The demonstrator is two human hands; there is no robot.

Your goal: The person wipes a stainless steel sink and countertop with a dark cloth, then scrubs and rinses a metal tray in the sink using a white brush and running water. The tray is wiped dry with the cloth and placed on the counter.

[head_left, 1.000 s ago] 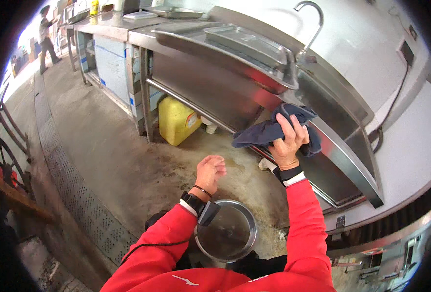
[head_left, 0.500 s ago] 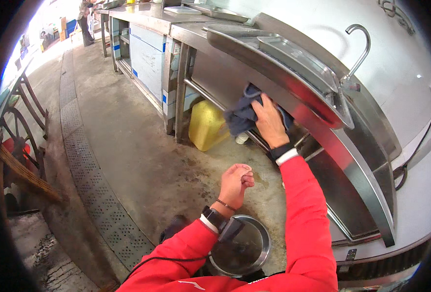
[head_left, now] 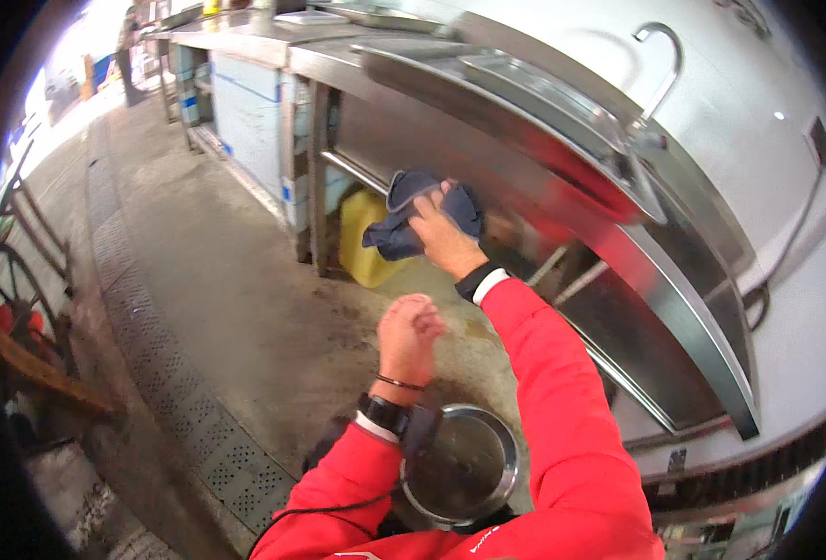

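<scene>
Under my right hand (head_left: 445, 241) is a dark blue cloth (head_left: 397, 238), bunched and held against the front of the stainless steel sink unit (head_left: 487, 154). The palm hides part of the cloth, and a loose fold hangs to the left, in front of a yellow plastic jug (head_left: 355, 238). My left hand (head_left: 409, 334) hovers over the floor, its fingers curled in and slightly blurred, with nothing visible in them. Below it, close to my body, stands a round metal pot (head_left: 508, 467) with murky liquid inside.
Metal trays (head_left: 562, 98) lie on the sink unit beside a curved faucet (head_left: 679, 65). Steel counters (head_left: 236, 33) run to the far left, where a person (head_left: 128, 56) stands. A perforated drain cover (head_left: 142, 322) crosses the floor; a dark metal frame (head_left: 35, 219) stands left of it.
My right hand has moved left and a little down along the steel front with the cloth. My left hand has shifted slightly left. The view has shifted a little.
</scene>
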